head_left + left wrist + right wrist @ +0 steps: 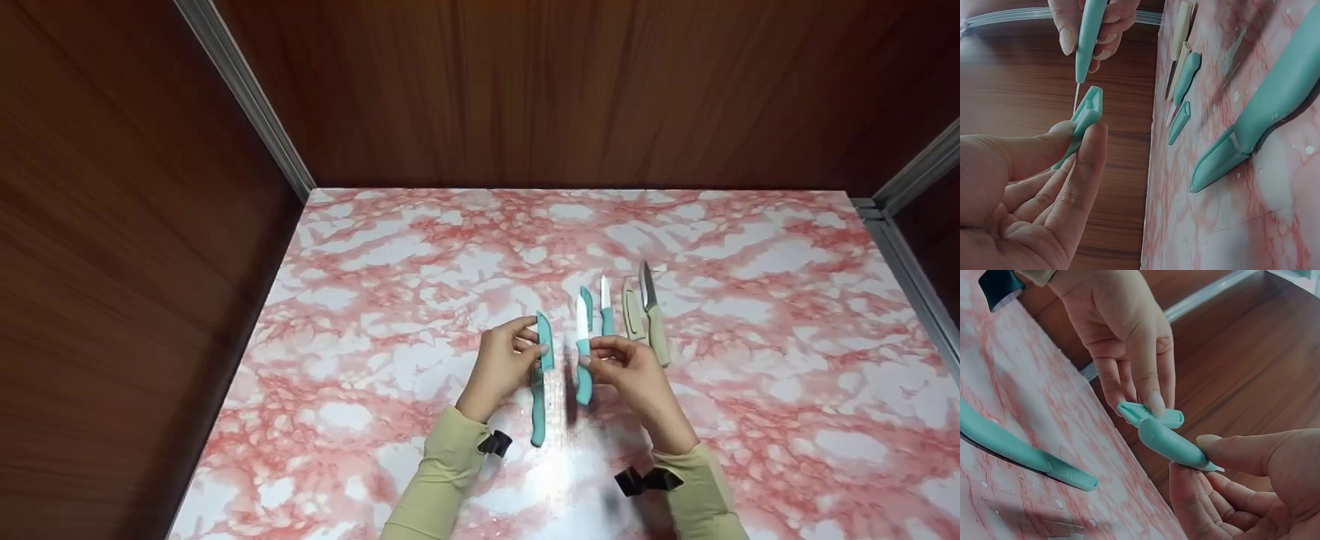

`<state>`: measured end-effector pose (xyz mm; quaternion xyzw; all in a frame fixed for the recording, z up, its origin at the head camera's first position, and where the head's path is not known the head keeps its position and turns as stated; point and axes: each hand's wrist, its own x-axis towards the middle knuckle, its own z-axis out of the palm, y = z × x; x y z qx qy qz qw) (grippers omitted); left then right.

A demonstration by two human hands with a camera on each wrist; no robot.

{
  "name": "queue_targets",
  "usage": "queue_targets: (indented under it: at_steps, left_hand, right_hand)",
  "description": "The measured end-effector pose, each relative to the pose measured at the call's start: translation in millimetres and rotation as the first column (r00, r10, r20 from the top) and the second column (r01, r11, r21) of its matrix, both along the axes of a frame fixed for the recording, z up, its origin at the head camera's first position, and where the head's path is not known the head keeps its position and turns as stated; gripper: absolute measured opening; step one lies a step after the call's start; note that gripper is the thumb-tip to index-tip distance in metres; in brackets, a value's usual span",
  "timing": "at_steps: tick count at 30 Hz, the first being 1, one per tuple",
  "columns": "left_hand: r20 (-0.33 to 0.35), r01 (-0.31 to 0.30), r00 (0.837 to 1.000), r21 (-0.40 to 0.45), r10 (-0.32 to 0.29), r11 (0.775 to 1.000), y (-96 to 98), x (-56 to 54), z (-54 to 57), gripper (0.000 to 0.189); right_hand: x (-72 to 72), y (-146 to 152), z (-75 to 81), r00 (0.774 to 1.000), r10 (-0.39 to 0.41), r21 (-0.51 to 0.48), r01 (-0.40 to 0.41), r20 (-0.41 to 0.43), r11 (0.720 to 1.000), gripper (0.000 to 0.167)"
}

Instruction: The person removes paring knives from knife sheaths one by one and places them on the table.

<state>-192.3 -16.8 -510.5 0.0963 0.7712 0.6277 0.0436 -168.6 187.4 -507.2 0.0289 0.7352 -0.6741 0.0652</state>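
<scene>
Between thumb and fingers, my left hand pinches a teal blade sheath, raised above the table. My right hand pinches a knife by its teal handle, its white blade pointing away from me. Blade and sheath are apart, side by side in the head view; in the left wrist view the blade overlaps the sheath's far side. Below my left hand lies a larger teal knife, its blade inside a teal cover in the left wrist view.
Beyond my right hand lie a small teal-handled knife with a bare white blade and another teal sheath. Right of them are a beige sheath and a beige-handled knife with a bare dark blade. Wooden panels enclose the red-and-white table.
</scene>
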Motion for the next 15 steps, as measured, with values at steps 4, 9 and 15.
queue_targets:
  at_steps: [4, 9, 15]
  left_hand:
    - [-0.023, 0.013, 1.0, -0.012, -0.013, 1.0, 0.0, -4.9, -1.0, 0.045]
    - [-0.043, 0.026, 0.999, -0.01, -0.027, 1.0, 0.4, -10.3, -4.0, 0.045]
    - [-0.036, 0.027, 0.999, -0.03, -0.028, 0.999, 1.9, -15.5, -6.5, 0.045]
  right_hand:
    - [-3.4, -1, -0.8, 1.0, -0.009, 0.001, 0.009, 0.002, 1.0, 0.032]
    - [-7.3, -2, -2.0, 1.0, -0.027, 0.006, 0.027, 0.009, 1.0, 0.034]
    - [-12.1, 0, -4.9, 1.0, -0.021, 0.02, 0.021, 0.019, 1.0, 0.035]
